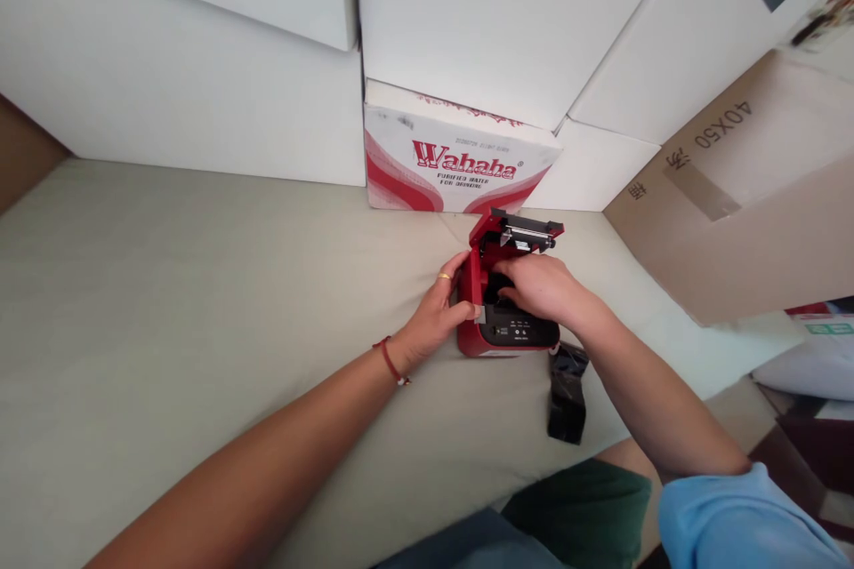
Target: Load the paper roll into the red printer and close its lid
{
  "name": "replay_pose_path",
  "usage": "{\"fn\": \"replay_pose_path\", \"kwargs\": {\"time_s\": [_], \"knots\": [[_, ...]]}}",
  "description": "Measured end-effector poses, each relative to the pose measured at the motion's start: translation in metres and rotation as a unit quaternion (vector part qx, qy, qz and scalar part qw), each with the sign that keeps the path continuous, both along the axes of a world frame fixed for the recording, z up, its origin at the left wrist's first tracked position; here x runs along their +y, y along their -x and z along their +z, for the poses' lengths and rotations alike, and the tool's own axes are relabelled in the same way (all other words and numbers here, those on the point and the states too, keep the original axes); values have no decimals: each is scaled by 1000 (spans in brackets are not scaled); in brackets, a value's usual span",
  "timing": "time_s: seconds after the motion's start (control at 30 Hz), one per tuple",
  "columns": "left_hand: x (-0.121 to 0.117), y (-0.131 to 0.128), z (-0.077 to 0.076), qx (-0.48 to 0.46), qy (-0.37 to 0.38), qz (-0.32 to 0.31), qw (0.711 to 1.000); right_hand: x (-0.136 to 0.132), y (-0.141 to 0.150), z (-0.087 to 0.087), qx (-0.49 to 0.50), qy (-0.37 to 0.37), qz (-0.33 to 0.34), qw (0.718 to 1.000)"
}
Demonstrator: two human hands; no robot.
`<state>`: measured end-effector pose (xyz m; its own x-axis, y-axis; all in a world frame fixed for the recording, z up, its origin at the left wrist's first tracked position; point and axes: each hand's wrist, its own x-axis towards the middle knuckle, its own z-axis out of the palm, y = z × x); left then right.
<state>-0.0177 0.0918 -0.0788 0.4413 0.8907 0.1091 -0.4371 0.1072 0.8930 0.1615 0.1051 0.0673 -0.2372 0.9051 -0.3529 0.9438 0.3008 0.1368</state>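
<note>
A red and black label printer [473, 340] stands on the cloth-covered surface with its lid [521, 233] raised. My left hand [437, 311] grips its left side, thumb at the front edge of the opening and fingers behind the wall. My right hand [542, 284] reaches into the open compartment from the right. Its fingers are bent around something black inside, partly hidden, so I cannot make out what they hold. A glossy black strip [567, 396], creased, lies just in front of the printer's right corner, touched by neither hand.
Behind the printer stands a white and red Wahaha water carton [460, 160], against large white boxes [494, 9]. A big brown cardboard box [747, 187] leans at the right. The pale green cloth [200, 302] spreads to the left. My knees are at the near edge.
</note>
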Motion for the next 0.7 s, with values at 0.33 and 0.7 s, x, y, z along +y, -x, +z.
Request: {"fn": "replay_pose_path", "kwargs": {"time_s": [0.33,0.7], "knots": [[1,2,-2,17,-39,6,999,-54,-50,37,286,-36,7,957],[-1,0,1,22,-13,1,1000,-85,-177,28,541,3,-332,773]]}}
